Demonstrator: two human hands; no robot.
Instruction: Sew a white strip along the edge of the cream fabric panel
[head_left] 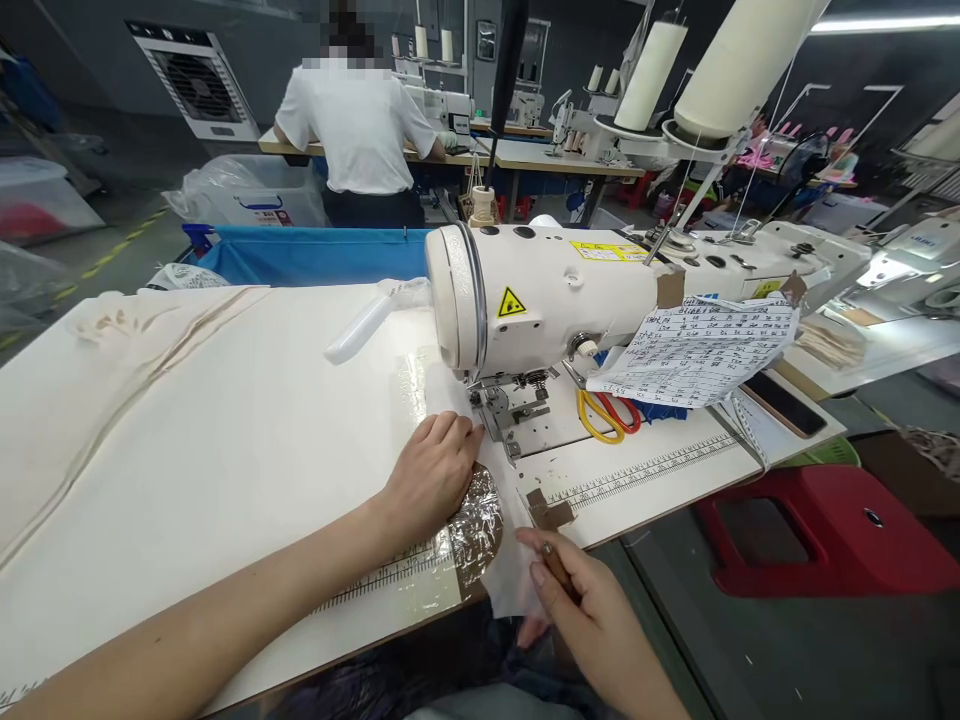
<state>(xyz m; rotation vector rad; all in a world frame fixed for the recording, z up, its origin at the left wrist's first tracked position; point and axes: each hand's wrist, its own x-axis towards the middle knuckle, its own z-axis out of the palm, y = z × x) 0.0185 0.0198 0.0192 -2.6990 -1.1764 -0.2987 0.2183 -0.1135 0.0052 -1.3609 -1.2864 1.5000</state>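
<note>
My left hand (431, 475) lies on a piece of white fabric (517, 570) just left of the presser foot (504, 412) of a white sewing machine (555, 290), fingers curled down onto the cloth. My right hand (581, 610) is at the table's front edge, pinching the near end of the fabric together with a small brown tool I cannot make out. A shiny crinkled patch (476, 525) sits under my left wrist.
Yellow and red scissors (607, 412), a printed paper sheet (701, 350) and a phone (784, 402) lie right of the needle. A ruler strip (645, 472) runs along the table edge. A red stool (825, 525) stands at right. A person in white (360, 130) works behind a blue bin (315, 255).
</note>
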